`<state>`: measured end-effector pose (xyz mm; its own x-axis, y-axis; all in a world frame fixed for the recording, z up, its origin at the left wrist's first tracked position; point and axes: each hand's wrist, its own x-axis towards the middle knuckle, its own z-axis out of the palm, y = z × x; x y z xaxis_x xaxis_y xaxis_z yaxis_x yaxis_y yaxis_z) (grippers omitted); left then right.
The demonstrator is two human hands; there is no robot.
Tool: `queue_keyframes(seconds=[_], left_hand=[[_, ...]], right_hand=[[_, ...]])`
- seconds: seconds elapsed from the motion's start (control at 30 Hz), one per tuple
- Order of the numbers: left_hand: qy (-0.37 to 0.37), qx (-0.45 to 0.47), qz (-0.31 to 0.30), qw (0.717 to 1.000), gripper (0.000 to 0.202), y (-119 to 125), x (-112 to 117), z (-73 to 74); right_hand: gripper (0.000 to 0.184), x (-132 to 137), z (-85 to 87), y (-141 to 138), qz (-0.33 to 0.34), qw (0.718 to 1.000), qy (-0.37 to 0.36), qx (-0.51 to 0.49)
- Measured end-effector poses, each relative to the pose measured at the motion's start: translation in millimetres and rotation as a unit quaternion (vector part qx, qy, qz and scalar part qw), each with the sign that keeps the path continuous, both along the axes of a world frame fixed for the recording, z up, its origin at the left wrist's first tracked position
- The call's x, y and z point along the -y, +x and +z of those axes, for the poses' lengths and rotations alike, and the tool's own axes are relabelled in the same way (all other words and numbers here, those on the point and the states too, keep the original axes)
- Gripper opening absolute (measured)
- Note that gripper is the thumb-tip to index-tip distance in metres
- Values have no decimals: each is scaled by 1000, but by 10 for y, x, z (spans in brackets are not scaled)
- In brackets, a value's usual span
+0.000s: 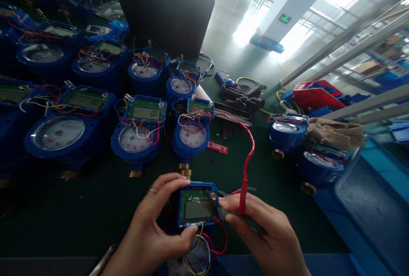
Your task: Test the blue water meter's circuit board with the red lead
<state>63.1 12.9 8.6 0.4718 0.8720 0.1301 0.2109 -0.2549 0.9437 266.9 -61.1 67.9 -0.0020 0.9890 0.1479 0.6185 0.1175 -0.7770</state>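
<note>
My left hand (153,229) grips the left side of a blue display module (198,205) with a green circuit board and a grey screen, which sits above a water meter dial (196,259) with coloured wires. My right hand (265,233) holds a red-handled tool (245,178) whose tip touches the module's right edge near a silver button. The red handle curves up and back toward the table's middle.
Several blue water meters (139,133) with loose wiring fill the green table to the left and behind. Two more meters (287,133) and a cloth (335,133) lie at the right, beside a blue tray (373,195). A dark panel (162,7) stands at the back.
</note>
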Motion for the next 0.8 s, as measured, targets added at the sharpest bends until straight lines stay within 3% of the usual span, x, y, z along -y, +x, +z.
queue_keyframes(seconds=[0.3,0.5,0.7,0.8], left_hand=[[-26,-43,1,999,49,-10,0,56],[-17,-48,14,999,45,-5,27,47],[-14,-59,7,998,44,-47,4,20],[7,-73,-26,997,48,-84,-24,3]], right_hand=[[12,-19,-24,-5,-1,997,-9,-79],[13,21,-34,24,-74,979,22,-186],[9,-17,-46,35,-69,982,36,-170],[9,-34,-34,24,-55,987,29,-145]])
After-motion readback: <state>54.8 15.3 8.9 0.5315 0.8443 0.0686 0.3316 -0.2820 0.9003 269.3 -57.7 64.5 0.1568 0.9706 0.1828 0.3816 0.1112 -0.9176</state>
